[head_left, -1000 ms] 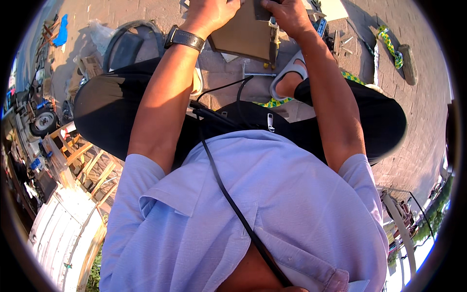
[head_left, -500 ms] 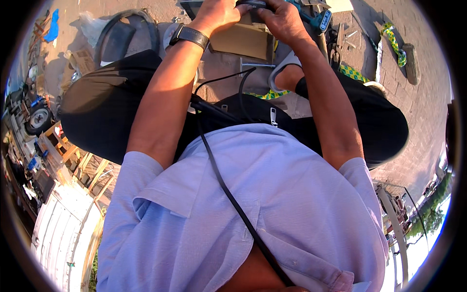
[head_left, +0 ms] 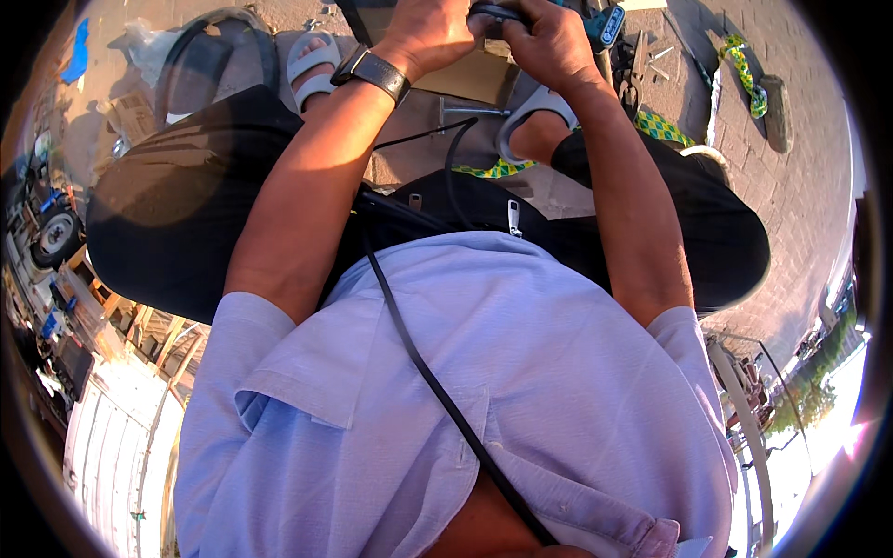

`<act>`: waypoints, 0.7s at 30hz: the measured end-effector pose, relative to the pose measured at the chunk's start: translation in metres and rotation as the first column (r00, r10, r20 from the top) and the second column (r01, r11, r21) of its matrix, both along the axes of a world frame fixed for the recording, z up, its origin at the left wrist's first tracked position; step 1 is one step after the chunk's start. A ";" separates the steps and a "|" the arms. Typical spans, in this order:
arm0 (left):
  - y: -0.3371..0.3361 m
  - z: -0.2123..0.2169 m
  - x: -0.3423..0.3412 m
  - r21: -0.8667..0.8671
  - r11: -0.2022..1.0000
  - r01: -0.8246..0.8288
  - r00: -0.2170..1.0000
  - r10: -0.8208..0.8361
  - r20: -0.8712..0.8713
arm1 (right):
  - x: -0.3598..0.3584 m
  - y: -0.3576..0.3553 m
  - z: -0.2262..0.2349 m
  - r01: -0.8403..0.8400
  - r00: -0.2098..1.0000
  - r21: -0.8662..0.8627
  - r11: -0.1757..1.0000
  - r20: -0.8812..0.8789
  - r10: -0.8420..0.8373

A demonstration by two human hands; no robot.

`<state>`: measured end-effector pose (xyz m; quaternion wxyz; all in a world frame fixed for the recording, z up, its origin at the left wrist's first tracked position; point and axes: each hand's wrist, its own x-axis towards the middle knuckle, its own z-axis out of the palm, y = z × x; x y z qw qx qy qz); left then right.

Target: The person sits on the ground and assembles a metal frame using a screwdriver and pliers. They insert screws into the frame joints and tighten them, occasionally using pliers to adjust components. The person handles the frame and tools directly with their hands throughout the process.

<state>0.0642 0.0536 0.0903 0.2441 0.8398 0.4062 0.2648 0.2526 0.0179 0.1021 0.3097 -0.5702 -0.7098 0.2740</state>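
At the top edge of the view, both my hands are closed on a dark, rounded, glossy piece (head_left: 499,13), whose kind I cannot make out. My left hand (head_left: 430,35), with a black watch (head_left: 372,73) on the wrist, grips its left side. My right hand (head_left: 551,42) has the thumb and fingers around its right side. Just below them lies a brown cardboard piece (head_left: 479,79). A dark flat panel (head_left: 365,19) is beside my left hand, and a teal power tool battery (head_left: 607,26) shows past my right.
A T-shaped metal tool (head_left: 465,112) lies between my sandalled feet. Pliers (head_left: 631,88) lie right of my right hand. Farther right are a yellow-green strap (head_left: 739,67) and a long block (head_left: 778,113). A black tyre-like ring (head_left: 268,51) lies at left on the paving.
The view has shifted slightly, and my left sandal now shows beside the watch. My hands have moved a little closer together around the dark piece, more of which is visible.
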 end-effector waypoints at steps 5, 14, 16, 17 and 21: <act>-0.007 -0.012 0.005 0.106 0.994 -0.029 0.999 0.028 0.016 | 0.007 -0.004 -0.013 0.038 0.998 0.007 0.999 0.042 -0.039; -0.007 -0.019 0.006 0.150 0.989 -0.014 0.999 0.010 0.031 | 0.013 -0.009 -0.018 0.018 0.998 0.022 1.000 0.061 -0.019; -0.002 -0.016 0.003 0.104 0.994 0.018 1.000 -0.018 -0.003 | 0.014 -0.008 -0.029 0.043 0.999 -0.049 0.998 0.024 -0.042; 0.001 -0.010 0.002 0.036 0.998 0.048 0.998 -0.047 -0.032 | 0.014 -0.010 -0.030 0.056 0.998 -0.090 0.994 0.008 -0.056; 0.003 -0.006 0.001 -0.093 0.994 0.051 0.997 -0.056 -0.055 | 0.011 -0.010 -0.021 0.052 0.999 -0.105 0.993 -0.007 -0.053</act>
